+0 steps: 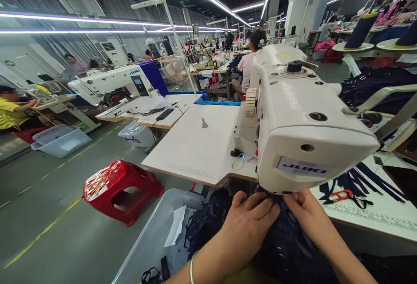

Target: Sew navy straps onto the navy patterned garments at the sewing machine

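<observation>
A white Juki sewing machine (293, 119) stands on a pale worktable (198, 145) right in front of me. Dark navy fabric (289, 249) lies bunched under its head and in my lap. My left hand (247, 223) rests flat on the fabric, fingers stretched toward the needle area. My right hand (304, 208) sits beside it under the machine head, fingertips pressed down on the same cloth. The needle itself is hidden behind the machine's head.
A clear plastic bin (156, 240) with dark scraps sits at my left knee. A red plastic stool (120, 188) stands on the grey floor. Orange-handled snips (342, 195) lie on navy strips at right. Other people work at sewing machines beyond.
</observation>
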A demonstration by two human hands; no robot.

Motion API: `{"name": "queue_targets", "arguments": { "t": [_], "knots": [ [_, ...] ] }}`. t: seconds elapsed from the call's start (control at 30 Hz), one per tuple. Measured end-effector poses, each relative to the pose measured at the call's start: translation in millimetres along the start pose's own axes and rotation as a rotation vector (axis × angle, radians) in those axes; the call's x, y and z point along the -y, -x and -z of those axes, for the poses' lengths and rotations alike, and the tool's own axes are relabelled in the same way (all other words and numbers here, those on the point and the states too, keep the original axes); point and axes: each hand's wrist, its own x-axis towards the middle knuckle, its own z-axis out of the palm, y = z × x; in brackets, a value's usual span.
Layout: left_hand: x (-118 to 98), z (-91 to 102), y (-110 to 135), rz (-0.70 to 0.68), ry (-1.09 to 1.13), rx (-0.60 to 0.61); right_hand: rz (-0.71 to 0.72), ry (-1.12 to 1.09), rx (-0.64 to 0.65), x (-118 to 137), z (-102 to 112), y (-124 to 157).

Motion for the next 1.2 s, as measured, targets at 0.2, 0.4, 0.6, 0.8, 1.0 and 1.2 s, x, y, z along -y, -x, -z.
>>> {"name": "queue_targets", "arguments": {
  "t": [0.2,0.4,0.6,0.8,1.0,1.2],
  "knots": [
    [-9.0,-2.2,-2.0,0.105,-0.025,-0.033,-0.049,0.251,0.028,-2.8,1.5,-10.2],
    [-17.5,-0.3,-7.2,0.198,-0.107,-0.081,-0.037,0.33,0.046,8.0,6.4,-15.1],
    [-27.9,0.5,-12.8,0.222,-0.209,-0.067,-0.001,0.345,0.083,-0.1,7.0,-17.7],
    [-35.7,-4.9,-17.3,0.244,-0.297,-0.133,0.017,0.38,0.105,-6.1,5.7,-18.8],
    [-36.6,-5.0,-17.5,0.244,-0.3,-0.147,0.048,0.322,0.108,-6.0,6.3,-18.7],
    [-38.8,-5.9,-17.9,0.253,-0.311,-0.145,0.091,0.381,0.083,-10.5,4.5,-18.7]
  ]
}}
